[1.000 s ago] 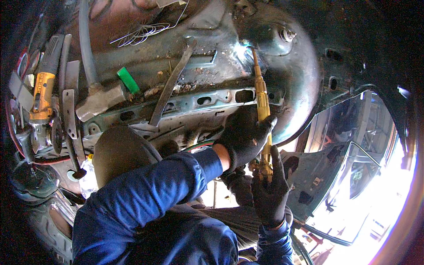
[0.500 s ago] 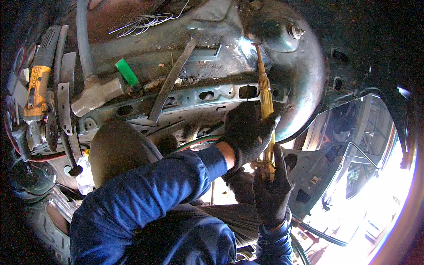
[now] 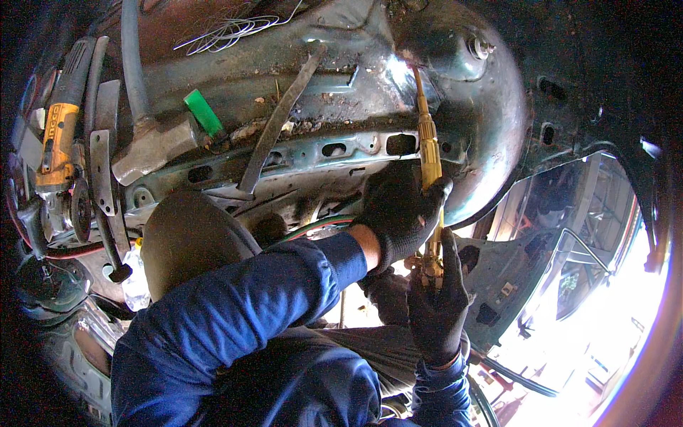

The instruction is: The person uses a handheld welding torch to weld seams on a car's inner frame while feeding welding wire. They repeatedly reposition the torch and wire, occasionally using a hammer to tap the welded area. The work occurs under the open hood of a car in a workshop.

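Note:
A brass gas torch [image 3: 430, 153] points away from me, its thin nozzle reaching up to a bright glowing spot on the dark metal car body panel [image 3: 356, 99]. My left hand [image 3: 402, 217], in a black glove, is wrapped round the torch's handle from the left side. Lower down, my gloved right hand [image 3: 437, 306] grips the rear of the torch by its valve knobs, with one finger stretched up along the handle. The glare hides the exact contact between nozzle tip and panel. Both sleeves are blue.
On the panel's left lie a hammer [image 3: 160, 146], a green block-like piece [image 3: 203, 112], a flat metal bar [image 3: 281, 121] and a coil of thin wire [image 3: 231, 35]. A yellow and grey angle grinder [image 3: 60, 135] rests at far left. Red and green hoses [image 3: 320, 225] run behind my left wrist.
The view has shifted very slightly. Both hands keep their hold on the torch, and the bright spot stays at the nozzle tip.

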Tool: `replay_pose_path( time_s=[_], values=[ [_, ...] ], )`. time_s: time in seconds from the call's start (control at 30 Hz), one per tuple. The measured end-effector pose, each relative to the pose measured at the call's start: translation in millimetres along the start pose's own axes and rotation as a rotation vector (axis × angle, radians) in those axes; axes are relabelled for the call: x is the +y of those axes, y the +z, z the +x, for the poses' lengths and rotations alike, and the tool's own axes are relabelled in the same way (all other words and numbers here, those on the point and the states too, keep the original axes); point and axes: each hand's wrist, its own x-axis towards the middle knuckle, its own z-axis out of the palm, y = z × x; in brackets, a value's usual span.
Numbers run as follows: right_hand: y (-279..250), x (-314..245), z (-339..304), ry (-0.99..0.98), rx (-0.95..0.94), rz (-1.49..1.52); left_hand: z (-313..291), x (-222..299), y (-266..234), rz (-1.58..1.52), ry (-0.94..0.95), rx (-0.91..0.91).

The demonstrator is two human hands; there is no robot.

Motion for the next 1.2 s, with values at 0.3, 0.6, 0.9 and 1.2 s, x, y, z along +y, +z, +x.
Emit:
replay_pose_path(
  time_s=[0.3,0.6,0.9,1.2],
  values=[
    [3,-1,0,0.036,-0.003,0.167,-4,-14,3,0.055,0.082,0.01],
    [3,-3,-2,0.057,0.012,0.113,-4,-7,1,0.05,0.041,-0.049],
    [5,0,0,0.043,0.017,0.059,-5,-15,9,0.016,0.022,-0.037],
    [5,-2,2,0.012,0.008,0.049,-4,-8,-3,0.028,0.034,-0.018]
  ],
)
